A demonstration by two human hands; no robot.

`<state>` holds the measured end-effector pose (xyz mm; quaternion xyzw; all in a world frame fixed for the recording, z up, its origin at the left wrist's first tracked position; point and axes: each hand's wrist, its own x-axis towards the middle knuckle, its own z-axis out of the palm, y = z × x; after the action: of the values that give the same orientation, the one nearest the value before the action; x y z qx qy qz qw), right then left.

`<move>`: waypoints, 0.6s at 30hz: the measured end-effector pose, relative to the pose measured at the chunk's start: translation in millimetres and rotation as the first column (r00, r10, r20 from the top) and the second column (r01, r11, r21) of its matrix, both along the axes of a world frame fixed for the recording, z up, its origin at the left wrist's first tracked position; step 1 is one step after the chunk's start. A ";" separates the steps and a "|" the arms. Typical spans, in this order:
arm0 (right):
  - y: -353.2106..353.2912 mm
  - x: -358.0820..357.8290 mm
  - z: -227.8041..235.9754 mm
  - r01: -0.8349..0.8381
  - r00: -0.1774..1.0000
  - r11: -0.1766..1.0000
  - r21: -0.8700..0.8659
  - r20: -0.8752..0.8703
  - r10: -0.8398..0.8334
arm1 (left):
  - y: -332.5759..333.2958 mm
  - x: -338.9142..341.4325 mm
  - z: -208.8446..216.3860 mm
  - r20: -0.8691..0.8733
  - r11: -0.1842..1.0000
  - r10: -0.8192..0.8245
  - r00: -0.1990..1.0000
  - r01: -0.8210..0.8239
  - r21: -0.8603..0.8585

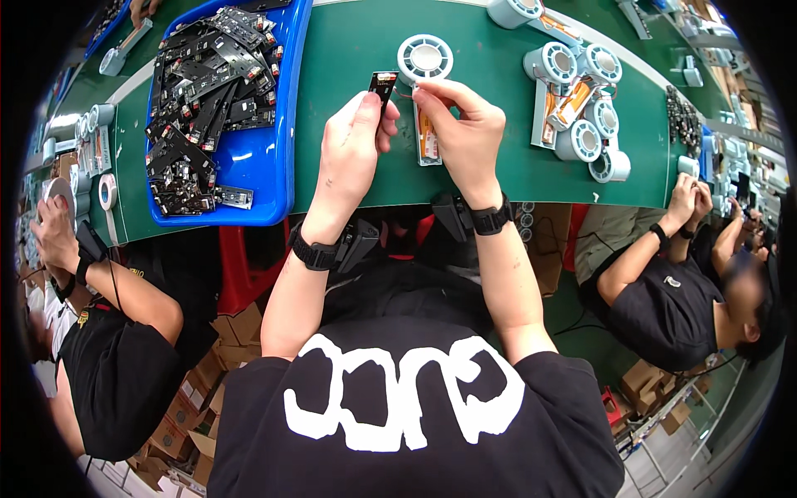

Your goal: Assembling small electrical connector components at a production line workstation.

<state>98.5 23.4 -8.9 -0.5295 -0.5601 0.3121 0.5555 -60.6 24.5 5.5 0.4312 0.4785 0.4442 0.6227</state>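
Upright between thumb and fingers of my left hand [347, 153] is a narrow black circuit board [383, 81], with small light and red parts at its top end. My right hand [465, 124] is closed in a pinch just right of the board. A thin red wire [403, 96] reaches its fingertips, which hide the wire's end. Beneath that hand lies a small pale-blue fan [425, 56] with a round grille head. Its open handle shows an orange battery [427, 137], partly covered by my fingers.
A blue tray [287, 108] heaped with black circuit boards stands at the left of the green table [349, 33]. Several similar fans [579, 139] cluster at the right. A roll of tape [108, 191] lies left of the tray. Other people work on both sides.
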 end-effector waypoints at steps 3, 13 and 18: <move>0.5 -0.1 2.4 0.017 0.998 1.000 -0.022 -0.056 -0.018 | 1.5 0.5 3.6 -0.036 0.998 -0.019 0.999 0.021 0.055; 3.8 6.6 2.1 -0.006 0.989 0.998 0.065 0.147 -0.003 | 4.8 -17.3 -4.9 -0.433 0.978 -0.124 0.893 0.185 0.101; 4.4 6.3 2.4 -0.010 0.989 0.997 0.082 0.151 -0.002 | 0.3 -17.3 2.7 -0.159 0.975 -0.220 0.962 0.219 -0.021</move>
<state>104.7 27.8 -6.5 -0.5270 -0.6141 0.2487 0.5323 -77.9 24.8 8.2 0.5149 0.4772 0.3356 0.6282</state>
